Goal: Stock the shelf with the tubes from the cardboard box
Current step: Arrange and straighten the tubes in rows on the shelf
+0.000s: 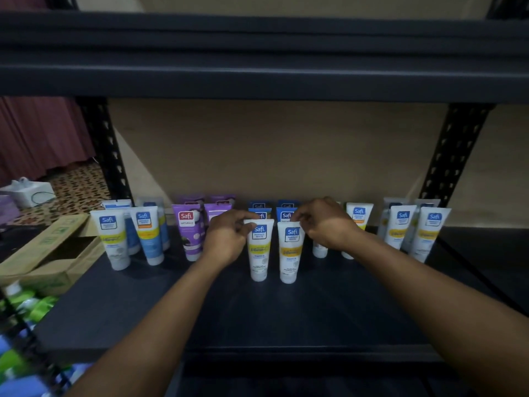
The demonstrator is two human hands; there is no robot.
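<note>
Two white tubes stand cap-down side by side at the middle of the dark shelf (234, 319). My left hand (229, 239) pinches the top edge of the left white tube (259, 250). My right hand (323, 223) pinches the top edge of the right white tube (289, 253). Behind them stand blue tubes (286, 214), partly hidden by my hands. Purple tubes (189, 230) stand to the left, and white and light-blue tubes (148, 233) further left. More white tubes (429, 232) stand at the right. An open cardboard box (54, 253) lies at the shelf's left end.
The upper shelf board (257, 67) hangs low over the tubes. Black slotted uprights (106, 156) stand at both back corners. Green and blue packages (25, 308) lie below left. A white box (28, 191) sits on the patterned floor beyond.
</note>
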